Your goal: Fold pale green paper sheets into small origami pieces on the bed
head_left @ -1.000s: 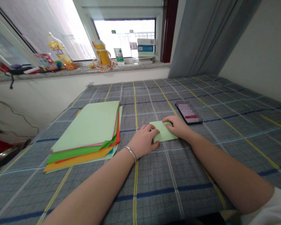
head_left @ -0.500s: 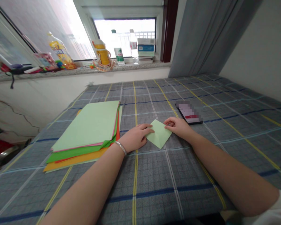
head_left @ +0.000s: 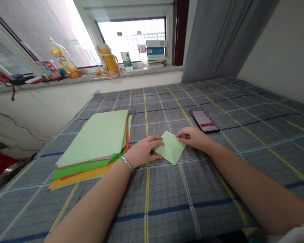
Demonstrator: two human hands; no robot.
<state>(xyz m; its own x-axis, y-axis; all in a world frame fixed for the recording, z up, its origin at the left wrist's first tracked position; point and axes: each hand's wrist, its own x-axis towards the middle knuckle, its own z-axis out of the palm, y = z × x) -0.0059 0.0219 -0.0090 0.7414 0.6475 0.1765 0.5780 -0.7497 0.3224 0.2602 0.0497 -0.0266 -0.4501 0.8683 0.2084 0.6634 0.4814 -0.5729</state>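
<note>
On the checked cloth [head_left: 167, 192], the paper stack [head_left: 96, 135] lies as it did a second ago. The left hand [head_left: 141, 152] has drawn outward, thumb and fingers apart over the left corner of the folded green paper [head_left: 172, 149], now turned corner-first toward the person. The right hand's [head_left: 197, 138] fingers pinch its upper right edge. Lettering on the drink bottle [head_left: 62, 58] is illegible.
</note>
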